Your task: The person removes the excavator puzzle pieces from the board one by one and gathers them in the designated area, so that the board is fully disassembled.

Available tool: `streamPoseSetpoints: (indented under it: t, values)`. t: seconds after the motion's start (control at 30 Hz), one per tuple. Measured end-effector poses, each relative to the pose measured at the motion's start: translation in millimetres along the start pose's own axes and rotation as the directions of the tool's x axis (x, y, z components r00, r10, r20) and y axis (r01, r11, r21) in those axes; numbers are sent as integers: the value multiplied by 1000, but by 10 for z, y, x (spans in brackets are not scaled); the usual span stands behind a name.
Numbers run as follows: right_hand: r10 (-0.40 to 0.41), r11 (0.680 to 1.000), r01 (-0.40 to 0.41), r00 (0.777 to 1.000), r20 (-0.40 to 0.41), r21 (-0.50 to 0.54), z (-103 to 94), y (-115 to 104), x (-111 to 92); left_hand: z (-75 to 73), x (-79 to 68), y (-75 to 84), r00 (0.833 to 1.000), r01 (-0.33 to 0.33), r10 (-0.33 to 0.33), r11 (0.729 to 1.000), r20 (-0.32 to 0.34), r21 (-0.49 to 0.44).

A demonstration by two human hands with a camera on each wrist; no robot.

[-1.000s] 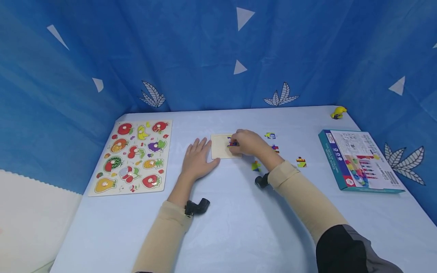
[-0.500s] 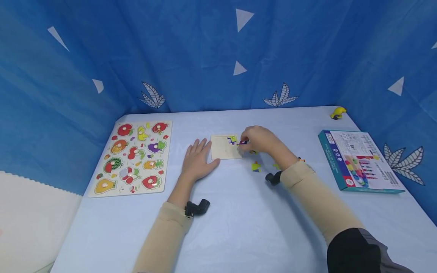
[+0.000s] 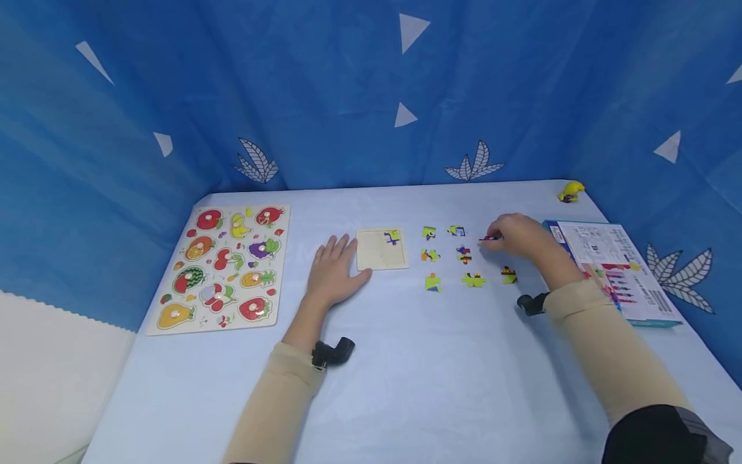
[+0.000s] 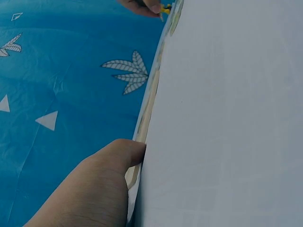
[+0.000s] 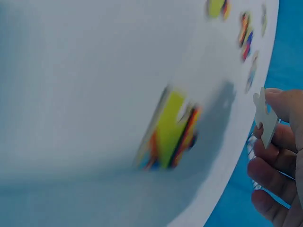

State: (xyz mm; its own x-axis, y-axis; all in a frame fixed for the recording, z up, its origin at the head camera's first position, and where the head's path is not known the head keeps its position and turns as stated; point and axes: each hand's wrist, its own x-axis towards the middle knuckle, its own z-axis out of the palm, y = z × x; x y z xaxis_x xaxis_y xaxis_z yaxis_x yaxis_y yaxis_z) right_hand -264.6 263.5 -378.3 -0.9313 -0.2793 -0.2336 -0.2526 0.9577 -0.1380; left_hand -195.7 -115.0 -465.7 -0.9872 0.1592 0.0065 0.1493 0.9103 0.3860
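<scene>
My left hand (image 3: 333,274) lies flat on the table, fingers spread, its thumb at the left edge of a small wooden puzzle tray (image 3: 371,254). A yellow and purple puzzle piece (image 3: 392,237) sits in the tray's upper right corner. Over the table to the right, my right hand (image 3: 516,235) pinches another puzzle piece (image 5: 266,118) between thumb and fingers; its pale side faces the right wrist camera. Loose puzzle pieces (image 3: 431,255) lie in rough rows between the tray and this hand. One piece (image 3: 509,276) lies just below the right hand.
At the left lies a fruit peg board (image 3: 226,267). A boxed set (image 3: 623,274) rests at the right, partly behind the right forearm, with a small yellow toy (image 3: 571,191) at the far corner. A blue curtain (image 3: 348,96) hangs behind the table.
My right hand has moved right, from over the tray to beyond the loose pieces, carrying the puzzle piece with it. The left hand has stayed in place.
</scene>
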Motion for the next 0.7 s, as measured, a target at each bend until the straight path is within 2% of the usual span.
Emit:
streamPoseSetpoints:
  t: [0.23,0.4,0.7]
  values:
    - [-1,998,6,998,69,-61,69,199,-14,-1,0,-3,1000,-6,6,1000,-2,1]
    - [-6,995,12,998,65,-101,113,222,-6,-4,-6,-1,1000,-7,7,1000,-4,0]
    - [-27,998,32,996,84,-59,80,211,-49,8,3,0,1000,1,-1,1000,-1,-1]
